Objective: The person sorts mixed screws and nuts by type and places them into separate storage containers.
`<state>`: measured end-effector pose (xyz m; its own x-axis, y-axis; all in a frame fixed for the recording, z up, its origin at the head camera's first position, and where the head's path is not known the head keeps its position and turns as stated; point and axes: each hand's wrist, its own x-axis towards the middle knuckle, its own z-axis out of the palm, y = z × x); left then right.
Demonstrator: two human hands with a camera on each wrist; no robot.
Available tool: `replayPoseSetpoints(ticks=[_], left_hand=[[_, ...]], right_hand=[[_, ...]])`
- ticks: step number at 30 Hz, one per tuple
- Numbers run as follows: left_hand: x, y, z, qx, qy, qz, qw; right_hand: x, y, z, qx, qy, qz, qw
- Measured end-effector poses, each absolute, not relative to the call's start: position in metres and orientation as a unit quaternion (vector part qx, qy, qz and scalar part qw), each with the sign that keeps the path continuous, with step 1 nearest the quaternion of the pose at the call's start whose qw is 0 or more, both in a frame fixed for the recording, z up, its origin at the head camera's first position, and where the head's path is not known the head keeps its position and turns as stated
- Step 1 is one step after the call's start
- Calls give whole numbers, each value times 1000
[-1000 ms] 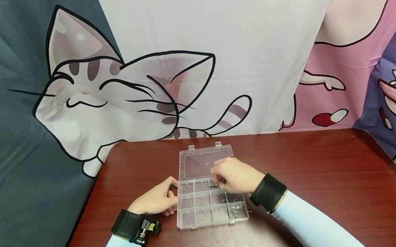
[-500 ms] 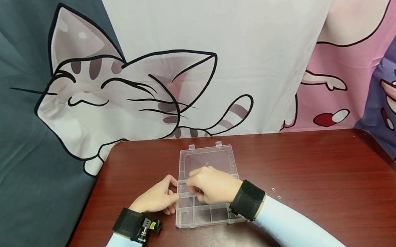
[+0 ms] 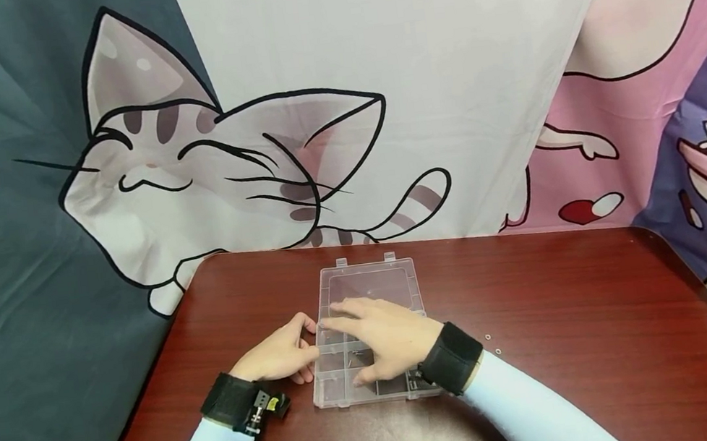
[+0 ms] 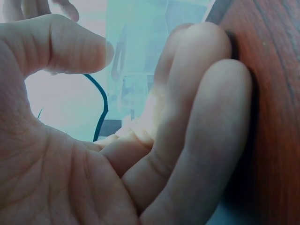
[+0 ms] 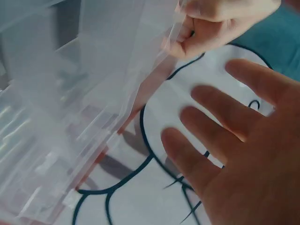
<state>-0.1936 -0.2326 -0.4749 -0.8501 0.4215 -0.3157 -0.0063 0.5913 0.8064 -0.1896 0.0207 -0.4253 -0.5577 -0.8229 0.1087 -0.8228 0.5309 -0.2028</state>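
Note:
A clear plastic compartment box [image 3: 332,402] lies on the table with its lid [image 3: 369,277] folded back, away from me. My left hand [image 3: 275,353] rests at the box's left edge, with thumb and forefinger touching its side. In the left wrist view, the thumb stands apart from the bent fingers [image 4: 206,108]. Over the compartments hovers my right hand [image 3: 393,336], fingers spread and holding nothing visible. Small metal pieces [image 3: 359,355] show in a middle compartment, and more lie near the right front corner. The right hand and wrist hide several compartments.
Two tiny rings [image 3: 487,337], like washers, lie on the brown table [image 3: 586,310] right of the box. Behind the table hangs a printed cloth [image 3: 444,94] with a cat drawing. Black straps [image 3: 451,358] wrap both wrists.
My right hand first moved left across the compartments with bent fingers, then spread its fingers over the box. The left hand has stayed at the box's left edge.

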Motion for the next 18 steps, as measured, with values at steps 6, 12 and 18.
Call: replayPoseSetpoints(ticks=[6, 12, 18], left_hand=[[-194, -235, -475, 119, 858, 434, 247], [-194, -236, -473, 122, 862, 426, 247], [-193, -239, -470, 116, 864, 419, 253]], right_hand=[[-196, 65, -435, -426, 890, -160, -24], [-204, 107, -449, -377, 904, -194, -47], [-210, 126, -457, -349, 917, -192, -39]])
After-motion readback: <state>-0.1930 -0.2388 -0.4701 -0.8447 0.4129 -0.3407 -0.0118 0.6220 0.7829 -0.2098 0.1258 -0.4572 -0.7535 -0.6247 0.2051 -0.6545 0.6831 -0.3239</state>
